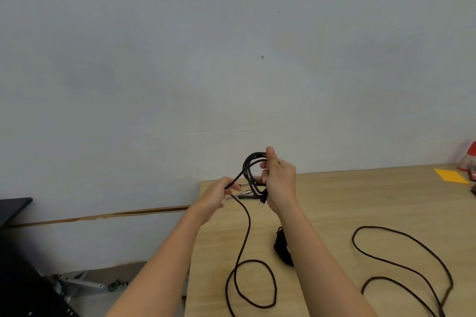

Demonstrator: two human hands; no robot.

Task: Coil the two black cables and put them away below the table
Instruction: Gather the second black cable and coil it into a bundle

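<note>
My right hand (279, 183) holds up a small coil of black cable (251, 171) above the far left corner of the wooden table (347, 201). My left hand (219, 194) pinches the same cable just left of the coil. From there the loose end hangs down and loops on the table (251, 283). A second black cable (404, 267) lies uncoiled in wide curves on the table at the right. A connector dangles below the coil (261, 203).
A small black bundle (282, 247) lies on the table behind my right forearm. An orange card (450, 176) and a red-and-white container (467, 157) sit at the far right. Left of the table, the floor holds a metal frame (85, 283) and dark furniture (15, 252).
</note>
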